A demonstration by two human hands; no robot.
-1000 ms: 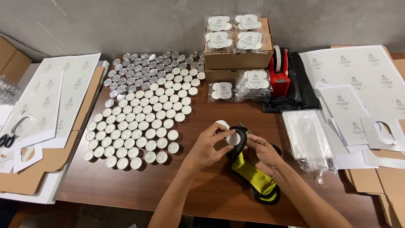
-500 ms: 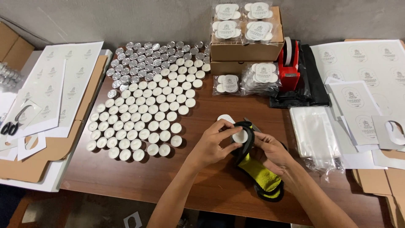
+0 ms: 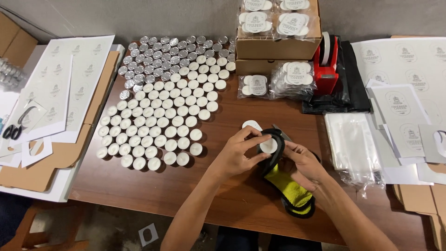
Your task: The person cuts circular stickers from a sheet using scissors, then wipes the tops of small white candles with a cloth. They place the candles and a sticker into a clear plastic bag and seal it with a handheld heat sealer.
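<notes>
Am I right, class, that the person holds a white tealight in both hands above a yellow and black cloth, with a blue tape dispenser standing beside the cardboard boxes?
Not quite: the tape dispenser is red, not blue, as the head view shows. The rest holds: the left hand and right hand hold a white tealight above the yellow and black cloth, and the dispenser stands beside the cardboard boxes.

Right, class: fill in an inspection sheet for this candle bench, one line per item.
Surface: brown wooden table.
Job's things: white tealight held inside a black-and-yellow cloth.
Clutter: tealight rows, cardboard boxes, bagged candle packs, red tape dispenser, label sheets, scissors, clear bags.
Grippers: left hand and right hand both grip cloth and tealight.
Cables: nothing seen.
Surroundings: grey wall.
</notes>
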